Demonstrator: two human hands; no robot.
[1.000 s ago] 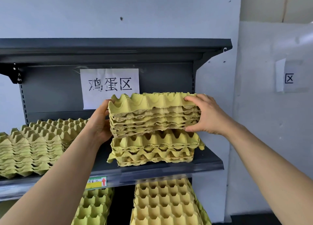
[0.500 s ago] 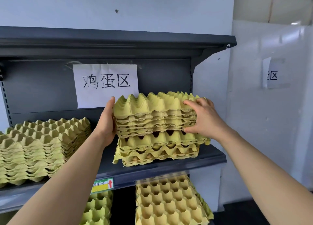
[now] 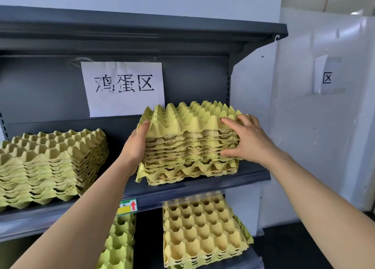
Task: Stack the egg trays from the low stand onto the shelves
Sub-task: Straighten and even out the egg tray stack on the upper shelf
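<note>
Gripping the stack of egg trays (image 3: 190, 143) from both sides, you have it resting on the right half of the middle shelf (image 3: 203, 184), its bottom trays touching the shelf surface and its front edge close to the shelf lip. Your left hand (image 3: 136, 147) is pressed flat against the stack's left side, with the thumb pointing up along the front left corner; the fingers go behind the trays and you cannot see them. Your right hand (image 3: 249, 141) is spread over the right front corner, with the fingers curled on the top tray's peaks and the thumb tucked in lower against the layered edges, so it pinches the upper trays between them. The upper trays sit a little askew on the ones beneath, and the lowest trays stick out towards the left. On the left half of the same shelf, well apart from your hands, sits a second stack (image 3: 50, 167) of the same yellow-green trays, somewhat lower. On the grey back panel between the two stacks hangs a paper sign (image 3: 123, 88) with three black characters, under the top shelf (image 3: 142, 29). Below the middle shelf two more piles show, a right pile (image 3: 203, 228) seen from above and a left pile (image 3: 119, 242) partly hidden by your left forearm. A green price tag (image 3: 127, 207) with a red arrow is fixed to the shelf's front rail. On the white wall (image 3: 300, 147) to the right hangs a small sheet (image 3: 324, 76) with one character.
</note>
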